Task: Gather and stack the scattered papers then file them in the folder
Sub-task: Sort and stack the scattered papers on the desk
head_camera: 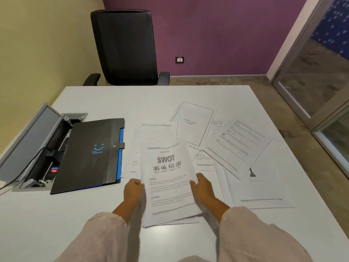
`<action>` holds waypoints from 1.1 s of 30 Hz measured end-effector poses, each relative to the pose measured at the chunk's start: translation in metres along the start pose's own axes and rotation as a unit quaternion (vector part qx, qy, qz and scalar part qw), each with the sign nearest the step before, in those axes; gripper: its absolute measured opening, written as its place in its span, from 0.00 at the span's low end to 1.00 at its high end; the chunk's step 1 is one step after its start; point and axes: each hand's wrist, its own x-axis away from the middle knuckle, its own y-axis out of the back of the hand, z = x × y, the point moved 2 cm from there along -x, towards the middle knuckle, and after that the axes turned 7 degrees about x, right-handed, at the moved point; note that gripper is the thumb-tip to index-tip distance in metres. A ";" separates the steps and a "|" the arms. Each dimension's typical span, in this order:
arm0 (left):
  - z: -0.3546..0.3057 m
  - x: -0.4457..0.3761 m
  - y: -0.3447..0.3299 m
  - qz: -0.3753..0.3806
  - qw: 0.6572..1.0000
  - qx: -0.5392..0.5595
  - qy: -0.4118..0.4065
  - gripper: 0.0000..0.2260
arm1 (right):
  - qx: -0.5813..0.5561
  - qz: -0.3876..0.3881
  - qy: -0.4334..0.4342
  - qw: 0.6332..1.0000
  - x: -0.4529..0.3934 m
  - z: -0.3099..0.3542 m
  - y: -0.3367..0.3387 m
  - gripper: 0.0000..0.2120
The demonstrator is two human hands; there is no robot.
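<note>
From the head view, both hands hold a small stack of papers [168,186] just above the white table [47,214], its top sheet headed "SWOT". The left hand [133,188] curls round the stack's left edge, and the right hand [202,188] grips the right edge, thumb on top. The stack's near edge hangs close to the table, with bare table on both sides of the sleeves. More loose papers [236,144] lie fanned and overlapping to the right and behind, reaching toward the table's right edge. One sheet [132,157] lies just beside the closed black folder [88,154], which sits to the left, partly over an open cable box [37,140]. A black chair [124,48] stands at the far edge, where the table is bare.
</note>
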 end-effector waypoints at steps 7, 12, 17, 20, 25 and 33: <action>0.020 0.021 -0.001 -0.064 0.995 -0.019 0.068 0.20 | 0.021 0.016 -0.071 0.997 0.005 -0.018 -0.013 0.24; 0.020 0.013 -0.006 0.025 0.994 0.031 0.099 0.15 | 0.008 0.076 -0.064 0.995 0.002 -0.022 -0.021 0.19; 0.012 0.023 -0.008 0.126 0.983 0.101 0.083 0.13 | -0.019 0.075 -0.014 0.997 0.008 -0.025 -0.014 0.18; 0.002 0.030 -0.003 0.119 0.985 0.126 0.016 0.14 | -0.069 0.046 0.027 0.996 0.013 -0.018 -0.002 0.17; -0.011 0.034 0.013 0.092 0.975 0.188 -0.076 0.15 | -0.169 0.023 0.095 0.981 0.018 0.006 0.021 0.17; -0.016 0.045 0.019 0.121 0.964 0.205 -0.117 0.15 | -0.244 0.041 0.145 0.958 0.019 0.013 0.014 0.12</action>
